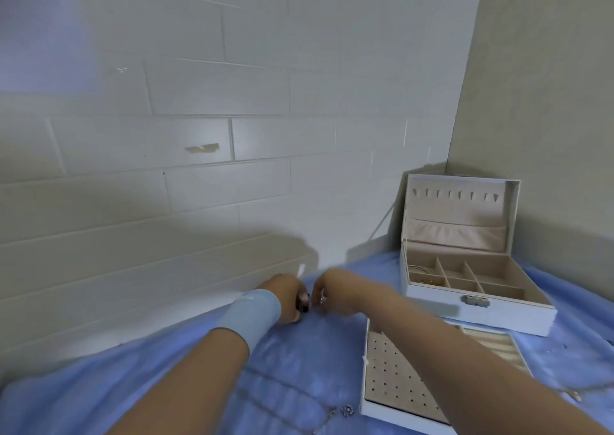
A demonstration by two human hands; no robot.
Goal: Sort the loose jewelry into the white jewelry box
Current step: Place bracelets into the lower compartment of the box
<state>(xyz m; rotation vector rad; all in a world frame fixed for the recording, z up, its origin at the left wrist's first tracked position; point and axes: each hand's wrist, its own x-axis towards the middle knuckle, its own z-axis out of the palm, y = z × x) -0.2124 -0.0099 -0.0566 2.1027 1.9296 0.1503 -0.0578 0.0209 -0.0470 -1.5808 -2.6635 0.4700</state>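
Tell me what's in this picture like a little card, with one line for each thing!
jewelry box: white, open, lid up, near the wall corner on the right
inside the box: small gold pieces in the left compartments
tray: dotted with holes, lying on the cloth in front of the box
cloth: blue, covers the surface
left hand: fingers curled, close beside the right hand
right hand: fingers curled; anything held is too small to tell
loose jewelry: sparkly charm on the cloth by the tray's near corner
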